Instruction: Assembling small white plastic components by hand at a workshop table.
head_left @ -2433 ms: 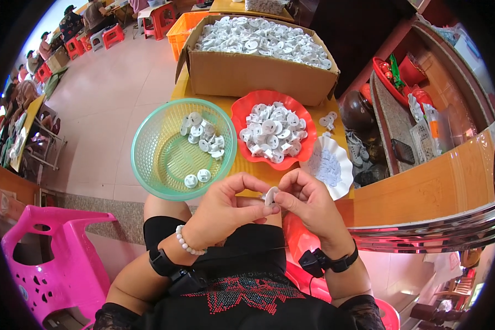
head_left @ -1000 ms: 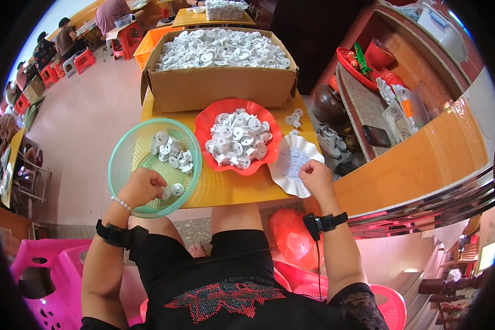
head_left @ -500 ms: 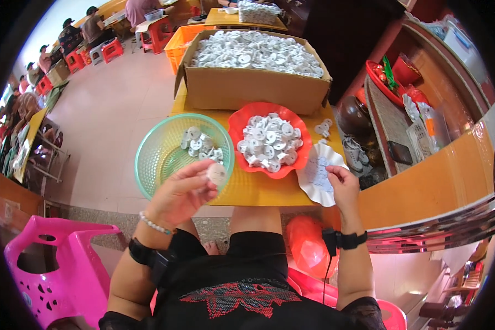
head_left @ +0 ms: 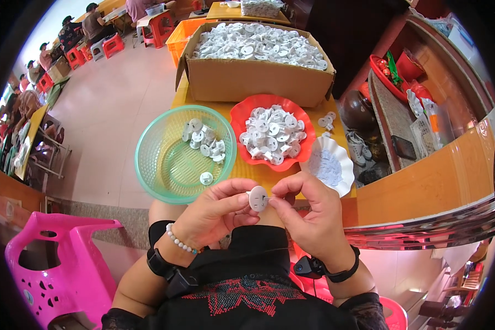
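Item, left hand (head_left: 213, 214): thumb and fingers drawn together on one white disc piece (head_left: 257, 199), gripping its left side with no visible slack. The slotted face is tilted up on edge and left bare for you to see.

Item, right hand (head_left: 312, 213): thumb and forefinger brought close at the right of that face, tips just beside the dark slot. Something thin and pale may sit between them — too small here to be sure, so how tightly they are pinched cannot be told.

Handling note: to work well at the slot, you would do best to hold the disc firm by its rim, fingers clear of the face, and line your right fingertips straight on; a light, square push should serve better than a twist.

Position: the disc lies between your two hands, off the near edge of the yellow table (head_left: 257, 175), above your lap.

Surroundings: green basket (head_left: 143, 157) over the table's near left corner, a few white pieces inside; red scalloped dish (head_left: 239, 113), heaped, inward from the near edge; white scalloped dish (head_left: 346, 171) of pale bits at the near right corner; cardboard box (head_left: 258, 83), heaped, toward the far edge.
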Tool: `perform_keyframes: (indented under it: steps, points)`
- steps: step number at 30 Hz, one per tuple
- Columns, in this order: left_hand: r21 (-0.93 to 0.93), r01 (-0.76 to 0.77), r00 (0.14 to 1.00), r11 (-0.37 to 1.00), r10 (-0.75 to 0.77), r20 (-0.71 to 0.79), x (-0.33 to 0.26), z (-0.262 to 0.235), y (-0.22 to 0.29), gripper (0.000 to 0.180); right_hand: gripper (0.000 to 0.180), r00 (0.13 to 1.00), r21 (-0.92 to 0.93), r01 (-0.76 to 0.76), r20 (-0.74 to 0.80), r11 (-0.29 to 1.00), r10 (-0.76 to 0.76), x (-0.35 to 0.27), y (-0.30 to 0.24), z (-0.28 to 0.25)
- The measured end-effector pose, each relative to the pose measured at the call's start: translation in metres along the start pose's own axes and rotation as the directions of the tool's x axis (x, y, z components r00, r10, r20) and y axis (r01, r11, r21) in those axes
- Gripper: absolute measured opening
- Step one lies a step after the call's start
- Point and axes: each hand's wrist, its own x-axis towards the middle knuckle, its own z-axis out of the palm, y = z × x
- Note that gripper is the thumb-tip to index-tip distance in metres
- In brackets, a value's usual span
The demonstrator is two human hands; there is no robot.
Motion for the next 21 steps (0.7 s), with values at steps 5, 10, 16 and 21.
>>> perform_keyframes:
  steps: [5,10,16,21]
  points:
    - [0.02,0.012,0.999,1.0,-0.011,-0.053,-0.002,0.001,-0.001,0.023,0.016,0.987,-0.154,0.161,0.026,0.975,-0.159,0.005,-0.004,0.002]
    - [0.046,0.029,0.995,0.998,-0.025,-0.092,-0.002,0.002,-0.001,0.023,0.017,0.969,-0.235,0.241,0.115,0.942,-0.22,0.007,-0.009,-0.001]
    - [0.079,0.033,0.994,0.996,-0.024,-0.111,-0.002,0.004,0.0,0.022,0.017,0.96,-0.279,0.277,0.122,0.92,-0.252,0.011,-0.011,-0.001]
    - [0.124,0.035,0.992,0.992,-0.02,-0.124,-0.001,0.007,-0.001,0.023,0.016,0.935,-0.299,0.34,0.211,0.892,-0.285,0.014,-0.008,-0.002]
